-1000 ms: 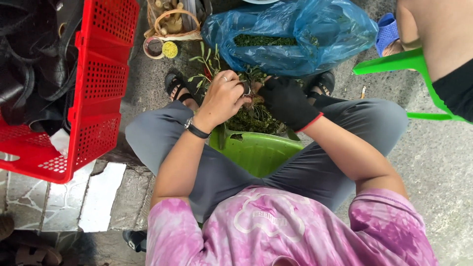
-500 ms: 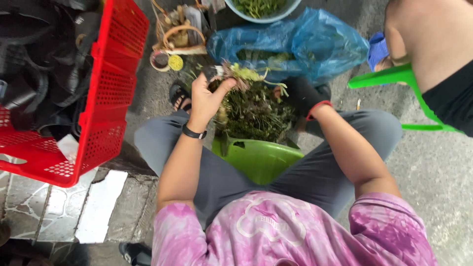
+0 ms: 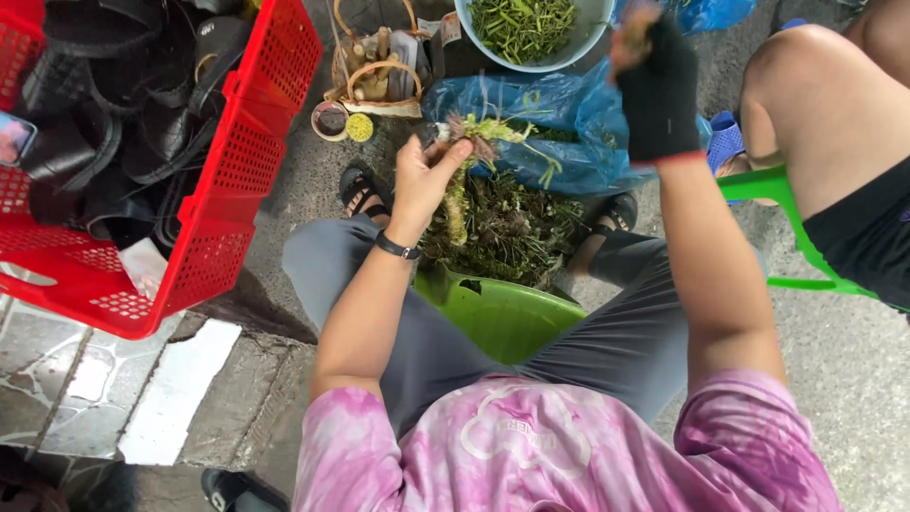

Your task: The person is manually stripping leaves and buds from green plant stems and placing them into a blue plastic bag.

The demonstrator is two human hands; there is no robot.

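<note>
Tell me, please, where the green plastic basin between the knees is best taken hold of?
Probably at the bare near rim of the green basin, coming from the person's own side with both hands. That rim is open and curved, while the far half is buried under the heap of greens, and the thighs crowd both flanks.

Ground surface: grey concrete pavement (image 3: 853, 379), with a patterned stone slab edge (image 3: 57, 379) and a pale flat strip (image 3: 175, 393) at 8 o'clock. Resting directly on it: a red plastic crate (image 3: 237, 190) of dark sandals at 10 o'clock; a small woven basket (image 3: 374, 66) with a tape roll (image 3: 329, 120) just beside it at 12 o'clock; a pale blue basin (image 3: 531, 62) of cut greens at 12 o'clock; a blue plastic bag (image 3: 588, 123) at 1 o'clock; a green plastic stool (image 3: 796, 237) at 3 o'clock; a heap of rooty herbs (image 3: 502, 232) at centre.
</note>
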